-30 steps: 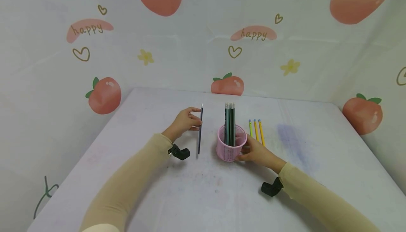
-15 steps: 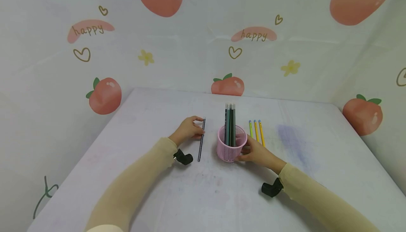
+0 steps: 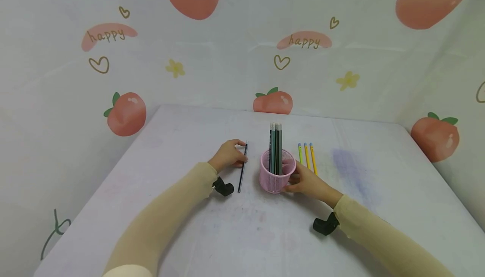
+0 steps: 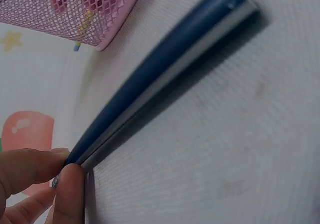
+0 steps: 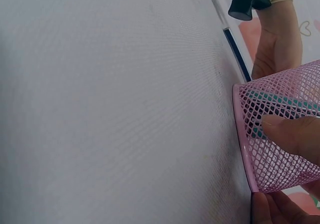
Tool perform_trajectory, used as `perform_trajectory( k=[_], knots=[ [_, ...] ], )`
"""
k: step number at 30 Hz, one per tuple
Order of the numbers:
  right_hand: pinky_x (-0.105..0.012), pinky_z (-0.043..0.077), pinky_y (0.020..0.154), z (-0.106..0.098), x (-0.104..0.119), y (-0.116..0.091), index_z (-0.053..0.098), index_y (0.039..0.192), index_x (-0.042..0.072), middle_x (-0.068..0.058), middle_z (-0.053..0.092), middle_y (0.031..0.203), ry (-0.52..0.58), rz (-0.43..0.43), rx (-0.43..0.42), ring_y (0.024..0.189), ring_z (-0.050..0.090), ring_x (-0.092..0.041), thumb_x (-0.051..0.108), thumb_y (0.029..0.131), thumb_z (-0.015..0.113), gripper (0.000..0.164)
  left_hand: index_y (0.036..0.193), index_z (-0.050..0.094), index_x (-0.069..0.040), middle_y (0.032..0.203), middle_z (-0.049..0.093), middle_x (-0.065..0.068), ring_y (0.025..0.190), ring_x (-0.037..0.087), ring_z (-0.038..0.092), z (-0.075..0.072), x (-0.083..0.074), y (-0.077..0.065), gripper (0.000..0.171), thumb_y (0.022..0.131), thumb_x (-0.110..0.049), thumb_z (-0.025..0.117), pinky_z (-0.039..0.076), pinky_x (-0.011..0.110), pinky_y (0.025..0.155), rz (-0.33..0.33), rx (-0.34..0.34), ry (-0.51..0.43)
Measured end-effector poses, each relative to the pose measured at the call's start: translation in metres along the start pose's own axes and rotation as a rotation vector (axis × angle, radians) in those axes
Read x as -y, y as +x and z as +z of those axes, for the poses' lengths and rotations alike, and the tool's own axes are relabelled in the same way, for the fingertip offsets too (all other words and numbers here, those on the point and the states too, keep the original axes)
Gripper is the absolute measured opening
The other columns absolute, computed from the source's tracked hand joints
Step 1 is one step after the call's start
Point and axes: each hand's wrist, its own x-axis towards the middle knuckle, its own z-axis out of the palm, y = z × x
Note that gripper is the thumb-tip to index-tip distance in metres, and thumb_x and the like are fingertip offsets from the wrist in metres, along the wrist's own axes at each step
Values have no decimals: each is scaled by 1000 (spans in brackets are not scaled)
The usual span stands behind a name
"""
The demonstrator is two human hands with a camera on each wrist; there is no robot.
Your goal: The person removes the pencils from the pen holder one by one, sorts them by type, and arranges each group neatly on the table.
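Observation:
A dark blue pencil (image 3: 241, 177) with a pale stripe lies low along the table, left of the pencil cup. My left hand (image 3: 229, 155) pinches it near its far end between thumb and fingers, as the left wrist view also shows on the blue pencil (image 4: 150, 69). The pink mesh pencil cup (image 3: 270, 185) stands upright with several dark and green pencils (image 3: 275, 146) rising from it. My right hand (image 3: 310, 184) grips the cup's right side; in the right wrist view the thumb (image 5: 295, 134) presses on the mesh. Part of its fingers is hidden behind the cup.
Right of the cup, two yellow pencils (image 3: 313, 159) and a green pencil (image 3: 300, 153) lie side by side, their near ends hidden by the right hand. A white table (image 3: 212, 235) spreads around, with a peach-printed cloth (image 3: 227, 66) behind it.
My left hand has come down and a little to the right with the pencil, which has gone from a more raised position to lying low by the table. The right hand and cup stay put.

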Motion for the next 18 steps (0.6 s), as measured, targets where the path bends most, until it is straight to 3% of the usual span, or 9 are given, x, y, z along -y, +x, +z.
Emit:
perform_trajectory(
  k=[11, 18],
  knots=[
    [-47, 50, 99, -1, 0, 0, 26, 148, 1, -26, 44, 142, 1, 9, 0, 126, 50, -42, 10, 79, 80, 88, 130, 55, -10, 80, 68, 7, 51, 8, 59, 6, -1, 4, 54, 80, -7, 76, 54, 19, 54, -32, -17, 86],
    [-48, 49, 99, 0, 0, 1, 28, 147, 1, -26, 45, 141, -5, 6, -3, 125, 51, -42, 11, 78, 80, 86, 130, 55, -10, 79, 68, 6, 52, 8, 59, 6, -2, 1, 55, 80, -8, 77, 54, 19, 53, -31, -22, 82]
  ],
)
